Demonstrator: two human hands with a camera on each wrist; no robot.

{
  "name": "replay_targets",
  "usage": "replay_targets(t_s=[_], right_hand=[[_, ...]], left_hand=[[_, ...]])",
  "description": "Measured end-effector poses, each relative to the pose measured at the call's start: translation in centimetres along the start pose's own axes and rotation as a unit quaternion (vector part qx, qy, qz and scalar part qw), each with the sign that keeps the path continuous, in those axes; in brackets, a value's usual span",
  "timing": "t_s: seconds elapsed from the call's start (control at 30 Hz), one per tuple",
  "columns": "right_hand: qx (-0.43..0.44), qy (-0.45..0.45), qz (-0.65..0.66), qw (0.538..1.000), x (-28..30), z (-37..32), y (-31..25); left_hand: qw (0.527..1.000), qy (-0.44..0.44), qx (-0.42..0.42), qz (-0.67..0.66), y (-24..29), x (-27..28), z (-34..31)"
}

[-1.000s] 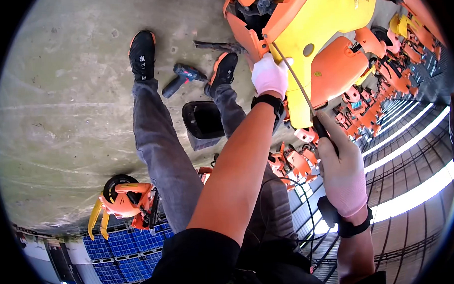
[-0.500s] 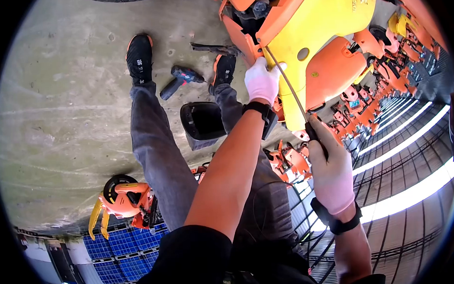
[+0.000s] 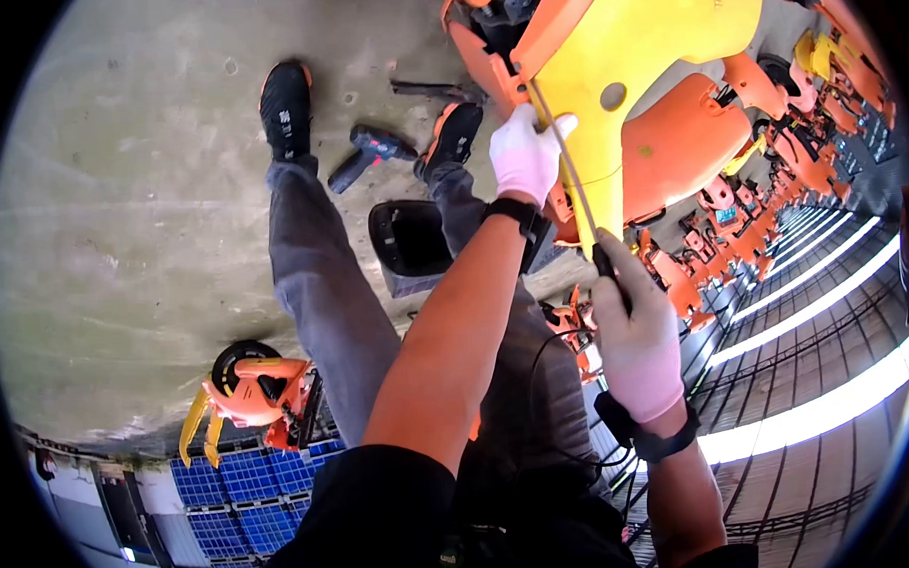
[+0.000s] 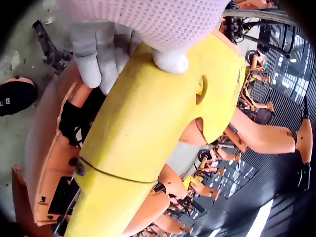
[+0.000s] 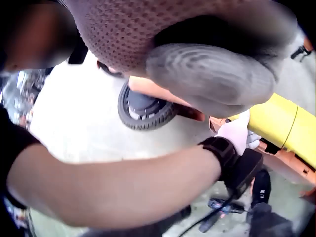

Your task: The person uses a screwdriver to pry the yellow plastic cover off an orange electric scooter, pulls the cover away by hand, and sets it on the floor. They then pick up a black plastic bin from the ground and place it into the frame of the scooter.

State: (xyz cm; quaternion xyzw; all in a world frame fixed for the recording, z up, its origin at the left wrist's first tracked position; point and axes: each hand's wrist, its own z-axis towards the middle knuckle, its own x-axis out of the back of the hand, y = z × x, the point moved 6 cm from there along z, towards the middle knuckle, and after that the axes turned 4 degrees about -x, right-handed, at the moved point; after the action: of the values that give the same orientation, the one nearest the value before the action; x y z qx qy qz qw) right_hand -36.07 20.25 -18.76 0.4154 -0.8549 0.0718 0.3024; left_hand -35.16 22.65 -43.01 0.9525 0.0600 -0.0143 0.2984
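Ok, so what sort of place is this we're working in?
Probably a repair workshop or storage warehouse for scooter-like vehicles: many orange-bodied vehicles sit in rows, and a power drill lies on the bare, concrete-looking floor.

Stained grey-green concrete floor (image 3: 122, 235), bordered by blue gridded panels (image 3: 268, 526) and a pale wall (image 3: 176, 502) with a dark doorway (image 3: 132, 516); elsewhere, ribbed grey metal sheeting (image 3: 767, 488) with long bright white light strips (image 3: 829, 403).
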Motion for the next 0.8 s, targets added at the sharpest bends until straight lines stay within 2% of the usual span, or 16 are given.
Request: replay_targets(t_s=[0.07, 0.1, 0.13, 0.2, 0.23, 0.27, 0.33, 0.4, 0.47, 0.53, 0.6, 0.67, 0.7, 0.8], right_hand=[[0.082, 0.032, -0.033, 0.996, 0.3, 0.7, 0.8], [0.090, 0.032, -0.055, 0.994, 0.8, 1.8, 0.7], [0.174, 0.056, -0.111, 0.977, 0.8, 3.9, 0.2], [0.107, -0.017, -0.068, 0.992, 0.0, 7.9, -0.4], [0.219, 0.063, -0.068, 0.971, -0.6, 8.1, 1.0], [0.253, 0.095, -0.073, 0.960, -1.1, 8.5, 3.2], [0.087, -0.014, -0.045, 0.995, 0.4, 8.5, 3.6], [0.070, -0.059, -0.009, 0.996, 2.6, 9.0, 2.1], [-0.002, -0.136, 0.120, 0.983, 2.7, 9.2, 2.5], [0.014, -0.123, 0.132, 0.984, 1.5, 9.5, 3.4], [0.000, -0.143, 0.141, 0.980, 2.3, 9.7, 2.9], [-0.089, -0.233, 0.192, 0.949, 3.8, 9.4, 1.0], [-0.088, -0.278, 0.198, 0.936, 4.2, 9.5, 0.3], [-0.032, -0.281, 0.223, 0.933, 3.4, 8.3, -2.6]], left_hand=[[0.999, 0.017, -0.029, -0.015, 0.5, 0.1, 0.0], [0.999, 0.018, -0.024, -0.042, 0.1, -0.2, 0.0], [0.999, 0.018, -0.028, -0.039, -0.2, -0.5, -0.2], [0.997, 0.022, -0.033, -0.067, -0.6, -0.5, 0.2], [1.000, 0.000, -0.016, -0.012, -0.1, 0.0, 0.3], [0.999, 0.002, -0.025, -0.035, -0.4, -0.3, 0.3], [1.000, -0.012, 0.002, 0.012, 0.0, -0.4, 0.0], [0.999, -0.001, -0.036, -0.034, 0.1, -0.3, -0.4], [0.999, -0.012, -0.034, -0.023, 0.4, -0.3, -0.2], [1.000, -0.013, 0.013, -0.012, 0.1, -0.5, -0.5], [0.999, -0.029, 0.022, -0.018, -0.4, -0.6, -0.4], [0.998, -0.019, -0.020, 0.048, 0.2, -0.3, -0.3], [0.999, -0.010, -0.020, 0.040, 1.1, 0.0, -0.6], [0.999, 0.012, -0.033, 0.015, 0.2, -0.3, -0.2]])
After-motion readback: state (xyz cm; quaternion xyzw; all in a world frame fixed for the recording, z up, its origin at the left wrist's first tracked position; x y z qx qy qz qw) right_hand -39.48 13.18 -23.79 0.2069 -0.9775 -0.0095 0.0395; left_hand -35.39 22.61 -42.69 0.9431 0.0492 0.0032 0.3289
